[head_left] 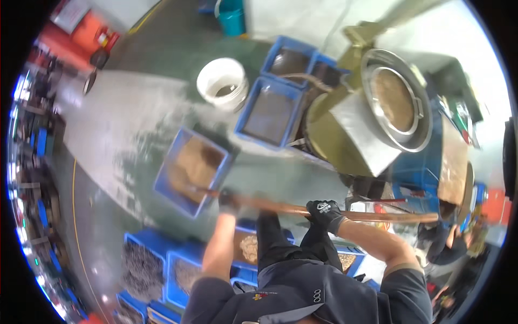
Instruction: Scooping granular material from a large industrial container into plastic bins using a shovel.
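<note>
Both gloved hands grip a long wooden-handled shovel (377, 217), which slants across in front of me. My left hand (229, 202) is closed round the handle near its lower end, smeared by motion. Farther up the handle, my right hand (325, 214) is wrapped in a black glove with pale print. The shovel's lower end reaches into a blue bin (162, 174) on the floor, among brown granular material (195, 162). Its blade is blurred and partly buried, so its shape is hard to make out.
A white bucket (222, 83) stands beyond the bin, beside blue trays (270, 112) of dark contents. Right of them is an olive machine (334, 129) with a round metal bowl (396, 100). Blue crates (143, 264) of metal parts crowd behind my legs. Another person (448, 243) is at right.
</note>
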Action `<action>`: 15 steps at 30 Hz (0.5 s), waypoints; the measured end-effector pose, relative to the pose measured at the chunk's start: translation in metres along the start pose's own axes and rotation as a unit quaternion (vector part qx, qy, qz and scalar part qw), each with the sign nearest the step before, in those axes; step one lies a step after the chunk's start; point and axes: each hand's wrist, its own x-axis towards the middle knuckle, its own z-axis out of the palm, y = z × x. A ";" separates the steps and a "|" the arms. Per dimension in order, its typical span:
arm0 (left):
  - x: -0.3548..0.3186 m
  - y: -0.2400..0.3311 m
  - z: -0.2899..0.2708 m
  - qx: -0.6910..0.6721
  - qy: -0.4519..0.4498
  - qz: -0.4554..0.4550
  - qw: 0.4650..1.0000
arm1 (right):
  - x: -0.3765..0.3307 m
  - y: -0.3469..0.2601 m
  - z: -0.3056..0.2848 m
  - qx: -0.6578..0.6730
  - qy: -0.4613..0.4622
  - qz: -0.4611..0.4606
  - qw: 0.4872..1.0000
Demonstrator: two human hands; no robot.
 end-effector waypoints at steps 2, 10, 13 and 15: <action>-0.118 -0.044 0.187 -0.042 0.012 -0.152 0.987 | -0.070 0.062 -0.007 0.054 -0.066 0.039 0.996; -0.344 -0.204 0.358 0.143 -0.251 -0.123 0.949 | -0.329 0.209 0.005 0.509 -0.255 0.189 0.800; -0.367 -0.289 0.387 0.302 -0.403 0.034 0.863 | -0.426 0.221 -0.018 0.355 -0.113 0.268 0.888; -0.391 -0.334 0.436 0.336 -0.495 0.015 0.802 | -0.496 0.236 -0.007 0.214 0.115 0.245 0.938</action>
